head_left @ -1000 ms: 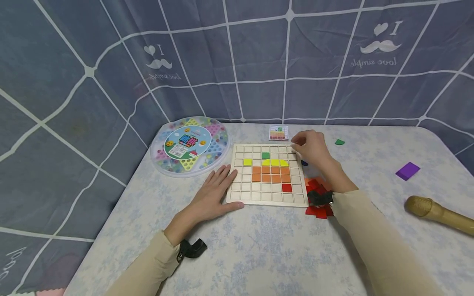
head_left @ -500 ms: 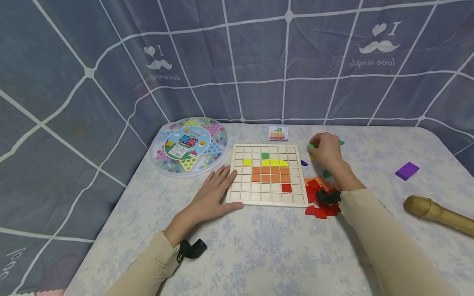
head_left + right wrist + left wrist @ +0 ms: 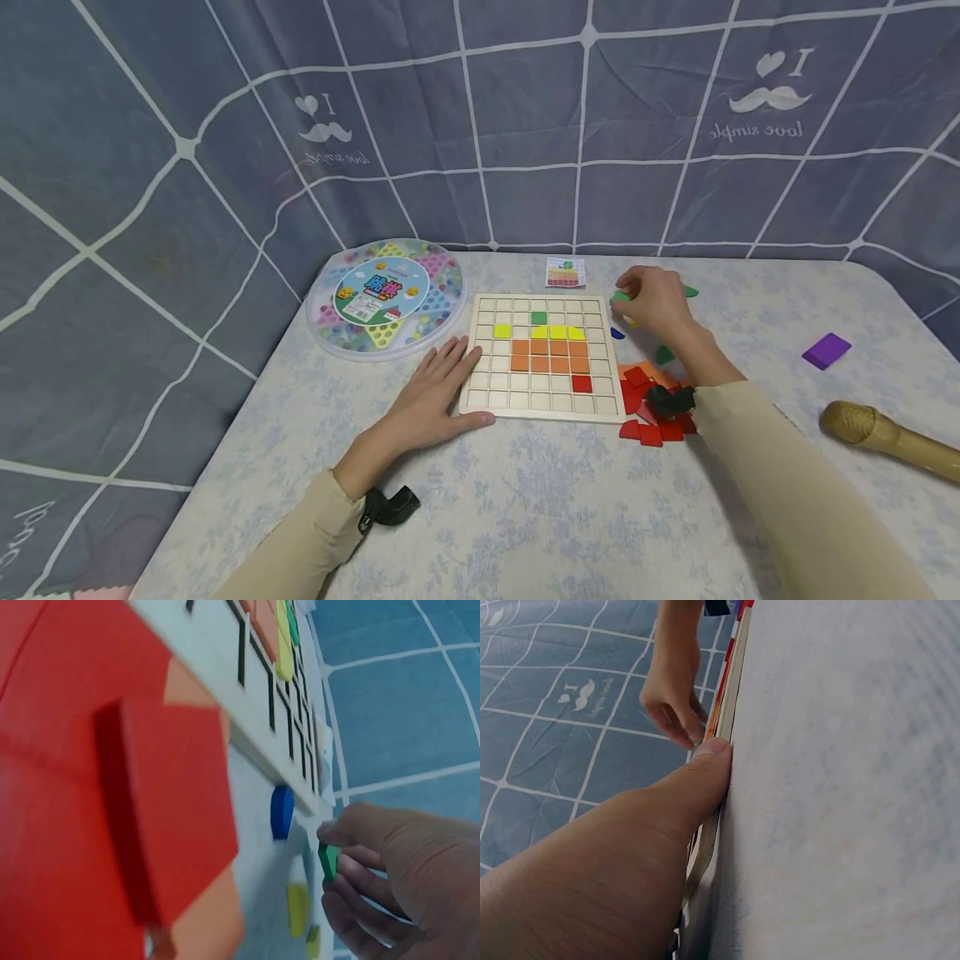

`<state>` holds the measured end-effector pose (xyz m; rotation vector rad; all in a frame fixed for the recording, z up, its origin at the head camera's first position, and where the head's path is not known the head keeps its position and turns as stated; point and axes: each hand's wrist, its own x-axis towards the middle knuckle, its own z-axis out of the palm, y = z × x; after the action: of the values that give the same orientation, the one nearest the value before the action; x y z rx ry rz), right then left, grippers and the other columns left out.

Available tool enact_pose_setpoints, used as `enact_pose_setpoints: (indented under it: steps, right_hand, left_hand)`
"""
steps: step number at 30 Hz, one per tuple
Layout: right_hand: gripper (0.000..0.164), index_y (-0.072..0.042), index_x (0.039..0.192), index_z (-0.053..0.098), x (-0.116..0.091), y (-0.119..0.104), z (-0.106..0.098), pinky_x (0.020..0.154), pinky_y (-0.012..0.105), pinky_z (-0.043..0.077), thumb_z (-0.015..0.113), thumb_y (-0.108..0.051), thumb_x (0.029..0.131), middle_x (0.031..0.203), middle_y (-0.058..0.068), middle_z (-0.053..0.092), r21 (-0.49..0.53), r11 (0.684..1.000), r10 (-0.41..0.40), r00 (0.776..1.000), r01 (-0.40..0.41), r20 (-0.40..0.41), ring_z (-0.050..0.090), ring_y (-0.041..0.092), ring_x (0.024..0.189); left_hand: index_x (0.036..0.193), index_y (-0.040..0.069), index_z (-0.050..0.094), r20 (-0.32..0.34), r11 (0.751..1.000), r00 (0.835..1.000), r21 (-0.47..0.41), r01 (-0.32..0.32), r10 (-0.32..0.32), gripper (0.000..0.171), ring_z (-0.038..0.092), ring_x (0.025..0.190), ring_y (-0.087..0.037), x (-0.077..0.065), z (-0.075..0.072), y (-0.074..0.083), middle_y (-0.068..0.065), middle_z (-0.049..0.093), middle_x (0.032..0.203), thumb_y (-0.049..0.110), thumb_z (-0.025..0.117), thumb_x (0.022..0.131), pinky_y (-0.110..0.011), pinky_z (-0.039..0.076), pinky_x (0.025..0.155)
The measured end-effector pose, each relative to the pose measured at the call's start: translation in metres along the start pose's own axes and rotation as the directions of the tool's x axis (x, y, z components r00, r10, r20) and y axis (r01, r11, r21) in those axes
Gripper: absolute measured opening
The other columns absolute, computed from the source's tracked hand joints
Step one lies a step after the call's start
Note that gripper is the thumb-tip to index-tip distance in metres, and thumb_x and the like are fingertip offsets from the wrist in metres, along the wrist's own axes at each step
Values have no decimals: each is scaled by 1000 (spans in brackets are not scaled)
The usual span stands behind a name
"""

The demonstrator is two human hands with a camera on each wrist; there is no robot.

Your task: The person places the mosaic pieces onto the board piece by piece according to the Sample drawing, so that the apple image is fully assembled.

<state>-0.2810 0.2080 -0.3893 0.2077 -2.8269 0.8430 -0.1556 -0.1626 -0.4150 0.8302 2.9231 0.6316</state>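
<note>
A wooden grid board [image 3: 487, 383] lies flat, with orange, yellow, green and red pieces set in its squares. My left hand [image 3: 431, 396] rests along the board's left edge, fingers spread and thumb at the front corner. Just right of the board's far corner, my right hand [image 3: 656, 304] pinches a small green piece [image 3: 328, 860] between thumb and fingers. Below that hand, in the right wrist view, are a yellow piece [image 3: 298, 909] and a half-round blue piece [image 3: 282, 812] beside the board.
Red pieces [image 3: 633, 392] lie piled at the board's right edge under my right wrist. A patterned card [image 3: 565, 272] lies behind the board. To the left is a round Chinese checkers box [image 3: 442, 333]. A purple block [image 3: 827, 351] and a gold microphone [image 3: 885, 432] lie at the right.
My right hand has moved right from the board's far right corner to the loose pieces, and a green piece now shows in its fingers. The left hand stays on the board.
</note>
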Motion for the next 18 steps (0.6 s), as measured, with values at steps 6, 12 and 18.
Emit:
enact_pose_setpoints:
  steps: [6,12,18]
  right_hand:
    - [26,4,113,74,7,-13,6,91,53,58,77,-10,91,105,23,75,50,995,-91,994,87,68,69,37,97]
    - [25,2,115,76,12,-30,16,93,51,59,78,-10,93,108,21,74,115,980,-179,975,164,132,68,35,101]
    - [17,0,109,79,16,-47,31,91,48,61,80,-6,93,105,18,76,153,969,-215,964,192,158,70,33,99]
  left_hand:
    - [168,9,25,6,1000,1000,-2,1,-1,101,10,165,-35,0,1,0,-18,16,176,59,71,94,-56,9,134]
    - [169,9,24,9,1000,1000,12,0,-1,101,10,165,-34,1,2,-1,-17,16,176,60,70,94,-55,9,134]
    - [169,9,25,7,1000,1000,6,11,-11,101,9,165,-35,0,1,-1,-17,16,176,60,71,94,-56,9,134]
